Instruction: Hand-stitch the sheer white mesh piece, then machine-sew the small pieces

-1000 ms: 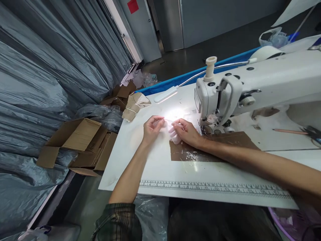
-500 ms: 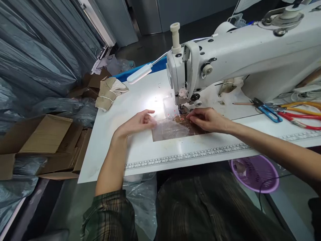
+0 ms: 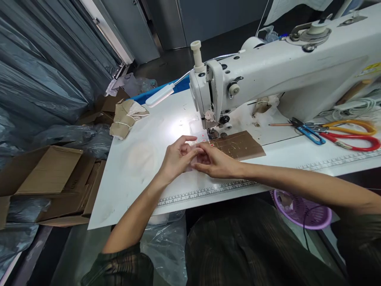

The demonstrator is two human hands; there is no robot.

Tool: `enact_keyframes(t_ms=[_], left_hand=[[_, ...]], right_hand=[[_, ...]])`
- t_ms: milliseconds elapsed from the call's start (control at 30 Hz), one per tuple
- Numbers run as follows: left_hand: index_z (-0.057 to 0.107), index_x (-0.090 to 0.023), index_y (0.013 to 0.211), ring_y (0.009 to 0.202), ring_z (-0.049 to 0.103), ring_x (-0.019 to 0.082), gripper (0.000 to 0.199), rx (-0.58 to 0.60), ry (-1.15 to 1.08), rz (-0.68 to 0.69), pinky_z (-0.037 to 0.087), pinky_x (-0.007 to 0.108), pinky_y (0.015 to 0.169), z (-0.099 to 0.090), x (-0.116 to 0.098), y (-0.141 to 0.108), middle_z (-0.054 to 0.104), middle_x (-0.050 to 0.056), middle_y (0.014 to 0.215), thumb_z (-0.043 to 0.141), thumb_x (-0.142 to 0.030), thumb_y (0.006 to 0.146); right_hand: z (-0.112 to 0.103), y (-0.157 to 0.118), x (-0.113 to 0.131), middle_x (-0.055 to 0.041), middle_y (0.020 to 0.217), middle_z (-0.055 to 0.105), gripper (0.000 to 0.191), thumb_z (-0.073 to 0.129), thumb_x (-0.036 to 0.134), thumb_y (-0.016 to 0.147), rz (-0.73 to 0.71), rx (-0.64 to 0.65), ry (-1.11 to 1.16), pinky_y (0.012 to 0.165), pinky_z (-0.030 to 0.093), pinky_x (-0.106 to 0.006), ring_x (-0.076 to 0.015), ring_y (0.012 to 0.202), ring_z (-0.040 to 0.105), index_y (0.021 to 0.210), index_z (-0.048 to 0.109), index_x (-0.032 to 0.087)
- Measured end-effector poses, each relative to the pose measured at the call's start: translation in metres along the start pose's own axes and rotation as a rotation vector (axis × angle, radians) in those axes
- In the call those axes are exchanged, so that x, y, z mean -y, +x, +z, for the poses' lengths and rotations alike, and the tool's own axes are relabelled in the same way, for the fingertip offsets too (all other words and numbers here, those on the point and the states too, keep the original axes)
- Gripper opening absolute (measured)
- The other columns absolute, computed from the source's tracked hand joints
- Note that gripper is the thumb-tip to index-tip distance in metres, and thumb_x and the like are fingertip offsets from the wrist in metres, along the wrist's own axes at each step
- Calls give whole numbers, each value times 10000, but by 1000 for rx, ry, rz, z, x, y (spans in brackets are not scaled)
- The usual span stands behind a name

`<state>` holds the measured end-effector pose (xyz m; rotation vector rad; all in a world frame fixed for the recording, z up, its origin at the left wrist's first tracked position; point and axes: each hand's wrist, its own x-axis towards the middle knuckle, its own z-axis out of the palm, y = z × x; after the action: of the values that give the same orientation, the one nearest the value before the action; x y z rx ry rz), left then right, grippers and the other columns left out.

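Observation:
In the head view, my left hand [image 3: 179, 157] and my right hand [image 3: 214, 160] meet just in front of the sewing machine's [image 3: 205, 95] needle area. Both have their fingers pinched on a thin translucent plastic sheet [image 3: 193, 157], mostly hidden behind the fingers. Beside my right hand, a brown panel [image 3: 242, 146] with pale scratch-like marks lies on the machine bed. Small red marks show near the presser foot [image 3: 209, 134], close to my fingertips.
A printed ruler [image 3: 205, 193] runs along the front edge of the white table [image 3: 119, 190]. Scissors with red handles [image 3: 354, 142] and blue-handled snips [image 3: 312, 133] lie right. A rolled cloth bundle [image 3: 123, 119] sits back left; a purple basket [image 3: 324, 218] stands below.
My right hand has moved left from the brown panel to meet my left hand, uncovering more of the panel. My left hand has shifted slightly right. The whole view has shifted a little.

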<state>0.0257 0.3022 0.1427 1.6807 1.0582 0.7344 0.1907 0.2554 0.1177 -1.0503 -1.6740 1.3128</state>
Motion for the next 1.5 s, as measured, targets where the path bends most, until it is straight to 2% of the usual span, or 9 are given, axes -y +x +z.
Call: enact_keyframes(t_ms=[233, 500, 767, 900, 1000, 1067, 1233, 1367, 1500], left_hand=[[710, -197, 1052, 314, 309, 48, 452, 267, -22, -148, 244, 207, 337, -37, -24, -25, 531, -59, 478, 812, -450, 692], [712, -180, 896, 471, 454, 121, 352, 98, 525, 76, 348, 250, 501, -32, 10, 69, 518, -40, 511, 770, -481, 725], [617, -171, 994, 1082, 585, 337, 198, 26, 772, 452, 425, 433, 936, -25, 51, 139, 643, 154, 984, 598, -327, 874], [634, -208, 1044, 1036, 601, 262, 207, 61, 740, 571, 486, 413, 880, -23, 38, 115, 647, 123, 1087, 454, -223, 941], [663, -226, 1081, 993, 644, 216, 221, 391, 685, 635, 532, 369, 858, -18, 29, 79, 687, 87, 1096, 526, -330, 942], [626, -225, 1229, 1152, 604, 289, 504, 545, 720, 634, 493, 451, 974, -12, 25, 53, 635, 128, 1279, 677, -521, 824], [368, -204, 1501, 1421, 266, 524, 1213, 497, 935, 439, 187, 718, 1118, 3, 21, 8, 242, 226, 1604, 690, -848, 525], [418, -200, 1458, 1459, 237, 472, 885, 402, 940, 440, 211, 710, 1120, 1, 22, 4, 256, 212, 1603, 552, -761, 787], [555, -181, 1295, 1334, 483, 344, 392, 197, 991, 515, 373, 595, 1091, -15, 21, 13, 493, 178, 1461, 450, -400, 987]], right_hand=[[-34, -39, -6, -37, 824, 713, 404, 735, 435, 792, 306, 325, 367, 659, 555, -302, -141, 677, 668, 1076, 687, 152], [-68, 7, -26, -68, 802, 722, 201, 579, 283, 877, 71, -75, -589, 622, 431, -329, -189, 665, 607, 924, 746, 182], [-70, 20, -45, -36, 741, 704, 219, 521, 293, 882, 110, -246, -584, 613, 415, -303, -163, 604, 582, 910, 712, 190], [-71, 15, -43, -37, 716, 685, 246, 509, 315, 884, 62, -245, -555, 627, 415, -304, -173, 636, 584, 922, 710, 178], [-70, 9, -39, -11, 647, 645, 261, 524, 326, 875, 47, -161, -542, 604, 401, -292, -151, 579, 547, 964, 718, 175], [-69, 6, -38, -10, 656, 647, 267, 537, 327, 868, 10, -111, -575, 600, 393, -290, -142, 565, 532, 982, 725, 176], [-68, 4, -39, -18, 697, 666, 266, 527, 324, 883, -12, -132, -585, 600, 397, -282, -138, 585, 543, 983, 724, 174], [-69, 5, -36, -20, 695, 666, 263, 531, 333, 888, 40, -134, -550, 594, 405, -281, -142, 592, 552, 981, 718, 172], [-70, 5, -34, -21, 697, 667, 265, 540, 345, 891, 80, -133, -542, 594, 407, -283, -145, 600, 561, 994, 716, 176]])
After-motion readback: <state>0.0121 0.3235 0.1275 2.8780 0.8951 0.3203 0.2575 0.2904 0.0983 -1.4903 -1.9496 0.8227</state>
